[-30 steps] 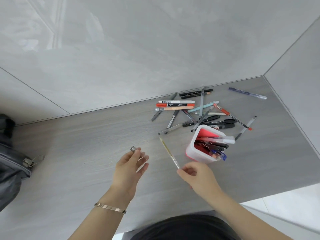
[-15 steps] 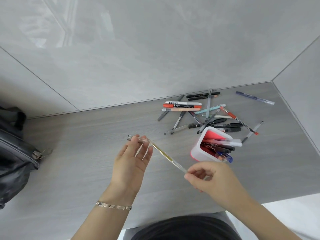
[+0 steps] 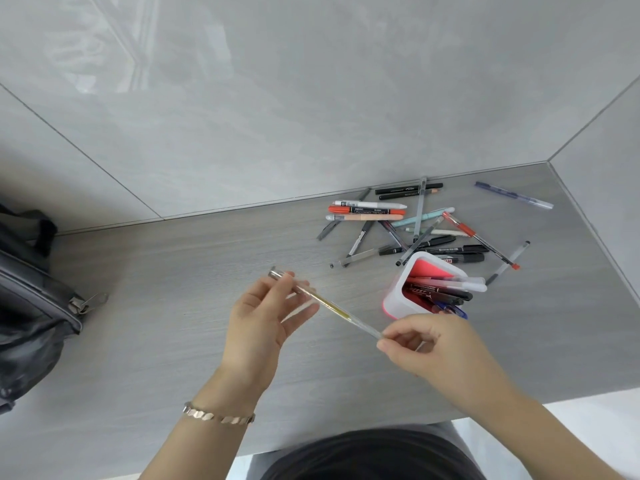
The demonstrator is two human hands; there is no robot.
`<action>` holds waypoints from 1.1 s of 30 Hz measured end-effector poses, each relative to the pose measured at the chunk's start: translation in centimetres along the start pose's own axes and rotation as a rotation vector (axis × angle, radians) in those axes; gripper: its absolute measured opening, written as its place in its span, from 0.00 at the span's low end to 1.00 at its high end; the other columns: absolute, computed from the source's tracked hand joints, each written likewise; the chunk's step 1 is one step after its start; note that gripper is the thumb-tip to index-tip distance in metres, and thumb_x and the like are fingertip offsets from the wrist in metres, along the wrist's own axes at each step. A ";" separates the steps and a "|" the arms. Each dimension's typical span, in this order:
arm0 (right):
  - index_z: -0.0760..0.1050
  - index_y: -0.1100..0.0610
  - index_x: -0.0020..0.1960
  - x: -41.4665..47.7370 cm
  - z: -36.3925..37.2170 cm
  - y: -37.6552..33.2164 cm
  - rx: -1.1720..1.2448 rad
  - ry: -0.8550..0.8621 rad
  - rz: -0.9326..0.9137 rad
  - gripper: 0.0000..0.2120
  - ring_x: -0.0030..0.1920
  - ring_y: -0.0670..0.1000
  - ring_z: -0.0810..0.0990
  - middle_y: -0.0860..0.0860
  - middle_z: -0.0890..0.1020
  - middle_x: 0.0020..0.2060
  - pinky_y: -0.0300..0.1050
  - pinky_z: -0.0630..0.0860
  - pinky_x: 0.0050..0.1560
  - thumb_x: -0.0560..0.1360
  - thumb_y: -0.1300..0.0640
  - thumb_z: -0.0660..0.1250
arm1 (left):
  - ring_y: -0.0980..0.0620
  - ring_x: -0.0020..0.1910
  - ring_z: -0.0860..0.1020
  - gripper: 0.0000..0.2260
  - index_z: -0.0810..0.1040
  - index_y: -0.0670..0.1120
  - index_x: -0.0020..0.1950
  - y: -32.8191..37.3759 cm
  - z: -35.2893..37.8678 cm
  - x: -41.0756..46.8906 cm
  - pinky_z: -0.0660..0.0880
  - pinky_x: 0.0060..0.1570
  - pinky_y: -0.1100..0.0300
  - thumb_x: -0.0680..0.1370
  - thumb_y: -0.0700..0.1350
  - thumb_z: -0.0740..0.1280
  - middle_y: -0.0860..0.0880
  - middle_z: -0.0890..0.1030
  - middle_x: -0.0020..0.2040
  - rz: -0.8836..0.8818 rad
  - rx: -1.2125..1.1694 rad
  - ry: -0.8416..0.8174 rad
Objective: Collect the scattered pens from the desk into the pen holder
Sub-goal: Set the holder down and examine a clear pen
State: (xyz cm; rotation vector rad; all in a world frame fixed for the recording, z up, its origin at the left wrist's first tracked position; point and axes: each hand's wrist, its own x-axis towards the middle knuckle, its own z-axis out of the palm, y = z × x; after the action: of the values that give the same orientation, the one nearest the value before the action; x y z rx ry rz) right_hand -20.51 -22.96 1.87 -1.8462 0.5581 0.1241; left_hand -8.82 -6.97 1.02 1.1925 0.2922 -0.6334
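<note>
Change: cap end now joined to clear pen [image 3: 334,307] at left hand [image 3: 263,315]
Hands: left fingertips and right hand [image 3: 427,344] pinching opposite ends
Axis: slanting from upper left to lower right, above desk [image 3: 173,271]
Holder: pen holder [image 3: 424,284] just beyond right hand, nearer that side

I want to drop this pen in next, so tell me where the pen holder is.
The pen holder stands right of centre in the head view, just beyond the right hand, with the scattered pens behind it toward the wall.
</note>
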 end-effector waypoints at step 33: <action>0.62 0.32 0.58 4.9 -4.3 10.0 0.127 0.188 -0.029 0.43 0.58 0.41 0.76 0.29 0.69 0.55 0.46 0.77 0.58 0.53 0.54 0.80 | 0.44 0.57 0.73 0.14 0.74 0.41 0.58 -5.3 8.7 12.0 0.68 0.59 0.56 0.72 0.40 0.65 0.41 0.76 0.57 0.562 1.291 -0.186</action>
State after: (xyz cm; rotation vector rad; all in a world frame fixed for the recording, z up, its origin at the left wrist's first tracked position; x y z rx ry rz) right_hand -21.31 -30.86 -7.09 -1.7512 0.6541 -0.1040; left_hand -3.41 -19.83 -6.27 2.2939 -0.7229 -0.3879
